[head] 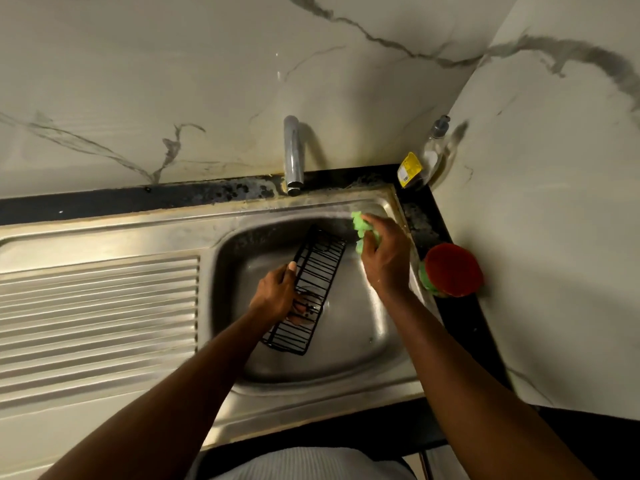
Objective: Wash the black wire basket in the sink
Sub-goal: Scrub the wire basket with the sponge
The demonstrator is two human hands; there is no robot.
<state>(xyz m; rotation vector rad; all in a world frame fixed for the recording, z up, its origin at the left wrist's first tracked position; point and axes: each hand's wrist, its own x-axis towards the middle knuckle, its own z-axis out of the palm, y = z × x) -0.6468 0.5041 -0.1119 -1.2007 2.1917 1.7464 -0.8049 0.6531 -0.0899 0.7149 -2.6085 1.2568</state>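
A long black wire basket (311,289) lies tilted over the steel sink (349,362) bowl, its far end pointing toward the tap. My left hand (277,292) grips the basket's left long side near the middle, fingers curled through the wires. My right hand (384,258) holds a green sponge (362,228) just right of the basket's far end, near the sink's back right corner. The sponge does not touch the basket.
A chrome tap (293,157) stands behind the sink; no water shows. A ribbed draining board (97,306) lies to the left. On the dark counter at right sit a red container (453,270), a yellow-labelled packet (409,173) and a clear pump bottle (437,143). Marble walls close the corner.
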